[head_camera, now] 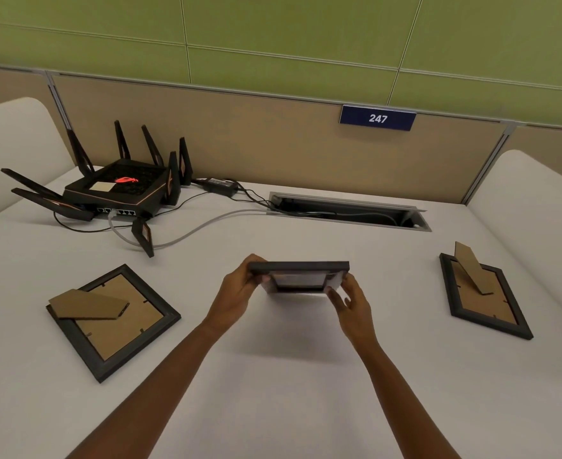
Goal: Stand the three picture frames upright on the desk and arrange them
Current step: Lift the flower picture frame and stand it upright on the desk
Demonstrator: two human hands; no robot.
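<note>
Three black picture frames are on or over the white desk (273, 392). The middle frame (301, 276) is lifted above the desk centre, its glass side facing me and tilted steeply. My left hand (240, 289) grips its left edge and my right hand (349, 299) holds its right lower corner. The left frame (114, 321) lies face down with its brown cardboard stand folded out. At the right, the third frame (485, 296) also lies face down, its stand sticking up.
A black router (120, 190) with several antennas sits at the back left, with cables (206, 223) running to a cable slot (349, 212) in the desk. A beige partition with a "247" sign (377, 118) closes the back. White curved side panels flank the desk.
</note>
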